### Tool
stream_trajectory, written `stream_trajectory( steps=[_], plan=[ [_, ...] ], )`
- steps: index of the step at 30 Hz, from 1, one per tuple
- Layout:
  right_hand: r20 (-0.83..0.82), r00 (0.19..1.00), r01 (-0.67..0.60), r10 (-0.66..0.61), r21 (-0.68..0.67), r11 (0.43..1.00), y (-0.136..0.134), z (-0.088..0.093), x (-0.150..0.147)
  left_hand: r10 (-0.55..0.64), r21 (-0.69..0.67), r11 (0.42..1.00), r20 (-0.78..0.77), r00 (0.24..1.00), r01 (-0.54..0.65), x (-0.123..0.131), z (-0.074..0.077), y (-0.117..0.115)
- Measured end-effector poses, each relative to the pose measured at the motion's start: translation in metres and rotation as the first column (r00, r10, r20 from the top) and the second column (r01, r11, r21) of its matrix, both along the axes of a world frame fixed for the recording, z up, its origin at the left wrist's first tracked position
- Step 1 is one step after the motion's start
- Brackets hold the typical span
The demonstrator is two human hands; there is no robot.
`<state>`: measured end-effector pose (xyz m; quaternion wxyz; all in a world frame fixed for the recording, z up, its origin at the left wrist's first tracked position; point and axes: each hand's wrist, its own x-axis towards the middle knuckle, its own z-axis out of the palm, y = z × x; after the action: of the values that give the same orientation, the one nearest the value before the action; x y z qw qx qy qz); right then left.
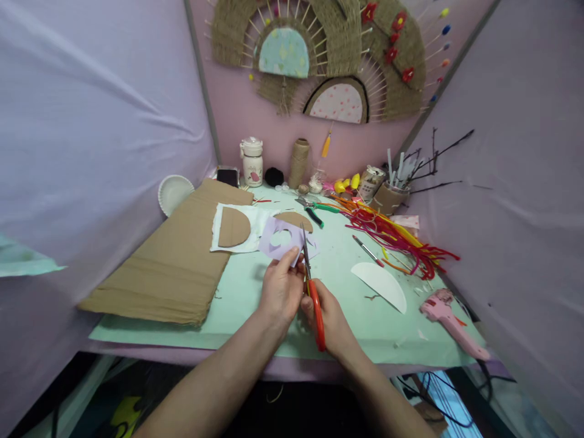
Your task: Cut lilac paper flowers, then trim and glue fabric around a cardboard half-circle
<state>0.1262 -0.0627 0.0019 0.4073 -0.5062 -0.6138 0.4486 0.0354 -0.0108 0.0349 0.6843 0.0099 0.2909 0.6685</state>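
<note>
At our far left, a large cardboard sheet (173,261) slants over the table, and beside it a cardboard half-disc (233,227) lies on a piece of white fabric or paper (216,226). Next along, the lilac paper (295,236), with a hole through its middle, is above the table in front of us. Our left hand (283,289) pinches its near edge, thumb on top. The paper looks thin; if that pinch slackens, it could swing or fold under the blades, and the cut would wander or tear into the hole.

The scissors (316,310) rise just right of the left fingers, points away from us. Our right hand (331,319) is wrapped around their red handles; we cannot tell how far the blades are parted. With the left fingertips so near the blades, a careless squeeze could nick skin.

Further right, a pen (367,250) and a white half-disc (379,286) lie loose, where a sweeping elbow could shift them. A pink glue gun (451,322) rests near the table's right edge; a tug on its cord could drag it off.
</note>
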Motion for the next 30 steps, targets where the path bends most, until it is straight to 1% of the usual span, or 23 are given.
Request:
stream_trajectory(
  steps=[4, 9, 16, 24, 30],
  plan=[
    [-0.004, 1.000, 0.016, -0.016, 0.012, 1.000, 0.0002, -0.0002, -0.0008, 0.005, -0.023, 1.000, 0.022, 1.000, -0.004, 0.0007, 0.0003, -0.0001],
    [-0.018, 1.000, 0.008, -0.009, -0.024, 1.000, -0.0005, -0.0013, -0.0002, 0.005, -0.033, 0.999, 0.021, 1.000, -0.004, 0.0011, 0.0025, -0.0012],
    [-0.020, 1.000, 0.003, -0.003, -0.015, 1.000, -0.0019, -0.0024, 0.0007, -0.007, -0.059, 0.998, 0.042, 0.999, 0.009, 0.0017, 0.0043, -0.0022],
    [-0.024, 1.000, -0.004, 0.004, -0.036, 0.999, -0.0034, -0.0056, 0.0024, -0.008, -0.044, 0.999, 0.043, 0.999, 0.010, 0.0030, 0.0061, -0.0038],
    [-0.017, 1.000, 0.008, -0.009, -0.046, 0.999, -0.0053, -0.0041, 0.0038, 0.007, -0.044, 0.999, 0.051, 0.999, -0.005, 0.0023, 0.0057, -0.0049]
  ],
)
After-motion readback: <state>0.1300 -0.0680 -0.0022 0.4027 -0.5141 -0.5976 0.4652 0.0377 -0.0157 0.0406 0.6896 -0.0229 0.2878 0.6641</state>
